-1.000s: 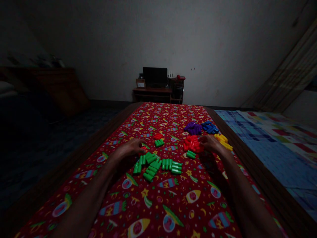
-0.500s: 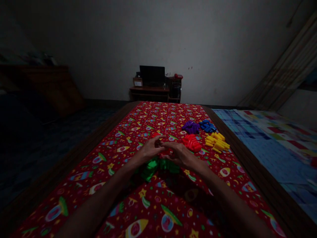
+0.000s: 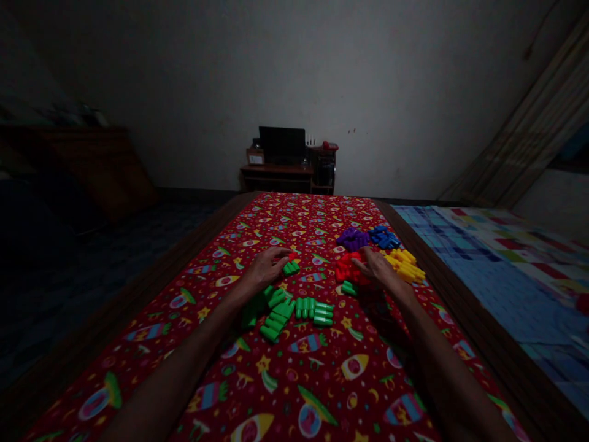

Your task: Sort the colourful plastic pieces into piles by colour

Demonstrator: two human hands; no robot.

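Observation:
My left hand [image 3: 265, 269] is at the middle of the red patterned cloth, its thumb and fingertips closed about the near end of a small red plastic block [image 3: 292, 256]. Just below that block lie a few green tube-shaped blocks [image 3: 291, 268]. Over the heap of red blocks [image 3: 346, 267] reaches my right hand [image 3: 378, 267], thumb and fingers apart, partly hiding the heap. A small green piece [image 3: 350, 288] lies just in front of it. Closer to me, several green ribbed blocks [image 3: 278, 318] are spread out, some shaded by my left forearm.
Purple blocks [image 3: 353, 239], blue blocks [image 3: 384, 237] and yellow blocks [image 3: 405, 266] lie in separate heaps at the right. The cloth [image 3: 313, 380] covers a long table with dark edges. A desk with a monitor [image 3: 282, 145] stands by the far wall; checked bedding [image 3: 488, 288] is at right.
My hands were together above the green blocks and have parted. The left went slightly left and forward to the red block, the right moved right to the red heap. The green blocks are now uncovered.

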